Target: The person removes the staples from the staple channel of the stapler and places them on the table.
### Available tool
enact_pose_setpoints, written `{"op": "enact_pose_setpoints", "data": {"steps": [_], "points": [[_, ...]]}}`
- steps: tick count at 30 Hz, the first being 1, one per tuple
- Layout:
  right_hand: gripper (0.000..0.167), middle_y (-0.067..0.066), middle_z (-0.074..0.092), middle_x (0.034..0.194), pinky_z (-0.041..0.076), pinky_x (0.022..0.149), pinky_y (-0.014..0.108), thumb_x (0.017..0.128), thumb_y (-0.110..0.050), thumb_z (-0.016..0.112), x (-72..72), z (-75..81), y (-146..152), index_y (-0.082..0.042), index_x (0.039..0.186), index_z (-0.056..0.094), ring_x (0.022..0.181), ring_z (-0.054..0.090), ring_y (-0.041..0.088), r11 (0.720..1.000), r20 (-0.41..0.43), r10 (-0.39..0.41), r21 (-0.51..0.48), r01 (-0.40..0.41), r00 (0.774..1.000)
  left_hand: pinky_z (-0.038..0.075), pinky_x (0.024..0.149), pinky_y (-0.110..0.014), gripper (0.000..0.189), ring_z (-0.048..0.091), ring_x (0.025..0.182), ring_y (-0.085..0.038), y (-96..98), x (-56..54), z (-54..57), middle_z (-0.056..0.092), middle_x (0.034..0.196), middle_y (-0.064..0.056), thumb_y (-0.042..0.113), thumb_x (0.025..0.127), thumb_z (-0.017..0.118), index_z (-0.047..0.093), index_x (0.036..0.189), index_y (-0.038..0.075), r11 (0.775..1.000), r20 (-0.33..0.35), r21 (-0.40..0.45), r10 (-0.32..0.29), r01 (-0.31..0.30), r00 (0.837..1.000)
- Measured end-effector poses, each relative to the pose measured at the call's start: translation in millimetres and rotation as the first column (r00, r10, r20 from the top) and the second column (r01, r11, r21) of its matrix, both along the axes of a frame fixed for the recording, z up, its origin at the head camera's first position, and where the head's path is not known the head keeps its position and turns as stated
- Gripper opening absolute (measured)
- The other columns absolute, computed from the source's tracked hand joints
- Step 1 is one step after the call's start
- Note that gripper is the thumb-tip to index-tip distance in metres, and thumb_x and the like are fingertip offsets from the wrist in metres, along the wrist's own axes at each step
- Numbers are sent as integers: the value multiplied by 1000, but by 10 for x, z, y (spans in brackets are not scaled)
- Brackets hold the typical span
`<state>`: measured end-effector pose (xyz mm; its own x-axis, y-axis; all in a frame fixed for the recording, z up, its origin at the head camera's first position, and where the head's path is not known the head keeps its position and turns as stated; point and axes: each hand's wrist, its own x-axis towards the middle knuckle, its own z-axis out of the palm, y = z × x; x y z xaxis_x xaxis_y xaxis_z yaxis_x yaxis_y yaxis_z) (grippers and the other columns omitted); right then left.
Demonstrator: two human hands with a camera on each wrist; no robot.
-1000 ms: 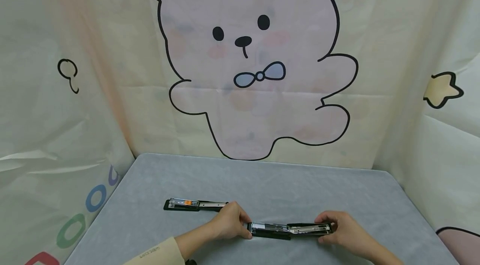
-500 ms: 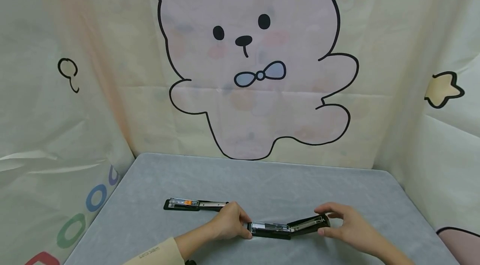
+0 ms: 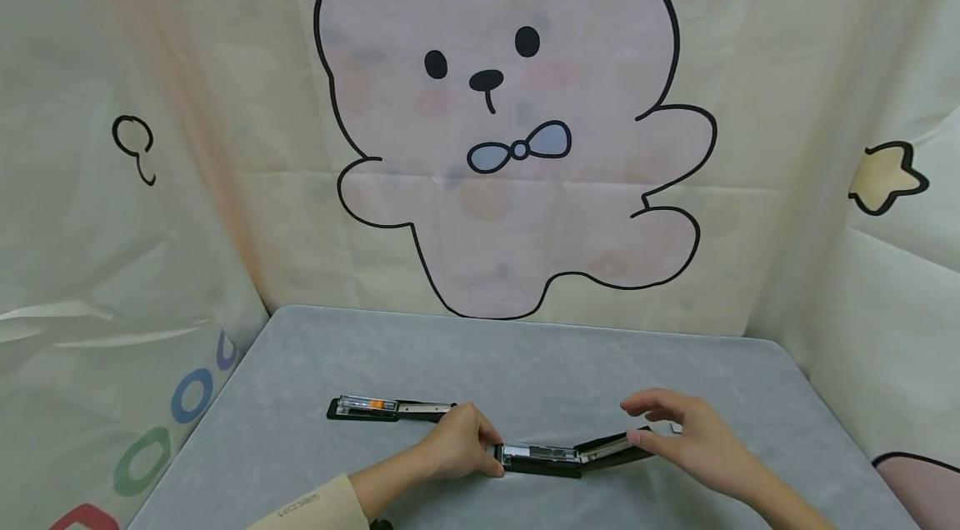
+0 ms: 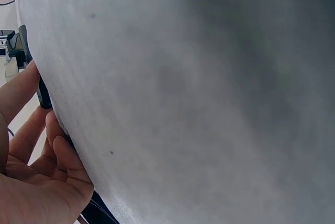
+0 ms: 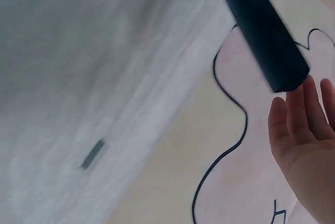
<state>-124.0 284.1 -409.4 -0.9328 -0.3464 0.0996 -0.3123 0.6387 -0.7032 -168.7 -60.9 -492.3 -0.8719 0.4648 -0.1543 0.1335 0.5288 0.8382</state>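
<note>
A black stapler (image 3: 542,467), unfolded lengthwise, lies on the grey table, its metal and clear inner parts showing. My left hand (image 3: 459,442) pinches its left end between thumb and fingers; the left wrist view shows this grip at a dark edge (image 4: 44,94). The stapler's right arm (image 3: 611,452) slants upward from the joint. At its raised end is my right hand (image 3: 693,440), fingers spread and fairly straight, the thumb overlapping the tip. In the right wrist view the fingertips are close to the end of the dark arm (image 5: 264,35); contact cannot be told.
A second unfolded black stapler (image 3: 363,409) with an orange piece lies behind my left hand. A small grey strip (image 5: 92,154) is on the table (image 3: 525,363) in the right wrist view. A cartoon-printed cloth (image 3: 487,247) hangs behind the table.
The stapler's right arm has tilted up from nearly flat. My right hand has loosened from its end, with fingers spreading and lifting. The left hand has stayed in place.
</note>
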Motion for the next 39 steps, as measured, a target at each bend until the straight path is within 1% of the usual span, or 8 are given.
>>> {"op": "enact_pose_setpoints", "data": {"steps": [4, 8, 12, 14, 21, 25, 32, 39], "points": [[22, -6, 73, 118, 55, 87, 29, 100, -26, 74, 30, 81, -129, -19, 121, 72, 105, 67, 11, 999, -21, 3, -54, -4, 1000, 33, 51, -23, 25, 47, 56, -7, -3, 0, 7, 60, 59, 4, 2, 69, 95, 83, 92, 2, 1000, 6, -3, -2, 2, 1000], [24, -2, 73, 119, 56, 84, 29, 101, -25, 72, 32, 111, -285, -17, 123, 71, 104, 69, 12, 990, 23, 46, -132, -43, 999, 34, 51, -23, 26, 48, 56, -7, -6, 5, 17, 59, 59, 4, 3, 70, 95, 83, 92, 2, 1000, 4, -2, -3, 3, 1000], [25, 7, 71, 122, 57, 84, 31, 103, -18, 69, 5, 39, -452, -9, 126, 68, 103, 69, 14, 967, 86, 137, -228, -115, 987, 34, 51, -23, 25, 48, 56, -7, -9, 8, 11, 59, 59, 4, 3, 70, 95, 83, 92, 2, 1000, 5, -5, -1, 1, 1000], [26, 12, 70, 122, 57, 85, 32, 103, -15, 68, -9, -17, -529, -4, 127, 67, 104, 70, 18, 954, 121, 163, -274, -124, 979, 34, 51, -23, 25, 47, 56, -7, -8, 9, 11, 59, 59, 4, 3, 70, 95, 83, 91, 3, 1000, 6, -4, 0, 0, 1000], [35, 21, 69, 118, 57, 83, 28, 100, -15, 72, -46, -234, -755, 7, 127, 64, 100, 71, 18, 931, 261, 140, -363, -37, 955, 33, 51, -23, 24, 47, 55, -7, -5, 10, 5, 59, 58, 5, 2, 69, 95, 83, 90, 3, 1000, -4, 3, 1, -1, 1000], [36, 20, 71, 108, 57, 75, 30, 99, -9, 71, -67, -341, -846, 13, 126, 61, 90, 71, 18, 922, 316, 163, -386, -31, 935, 33, 49, -23, 24, 46, 53, -6, -6, 1, -11, 58, 57, 6, 2, 68, 95, 83, 88, 4, 1000, -20, 4, 1, -1, 1000], [31, 11, 72, 91, 54, 63, 27, 99, -8, 71, -87, -520, -966, 12, 121, 65, 74, 67, 18, 918, 434, 179, -397, 9, 883, 32, 48, -22, 23, 46, 51, -6, -4, 3, -33, 57, 54, 6, 2, 66, 96, 83, 86, 5, 1000, -32, 18, 3, -2, 999], [30, 9, 73, 86, 53, 60, 27, 97, -6, 70, -45, -623, -1016, 13, 120, 66, 71, 67, 16, 921, 488, 173, -387, 34, 856, 32, 48, -23, 23, 46, 51, -6, -4, -8, -36, 57, 56, 5, 1, 68, 95, 83, 87, 4, 1000, -7, 18, 2, -2, 1000]]}}
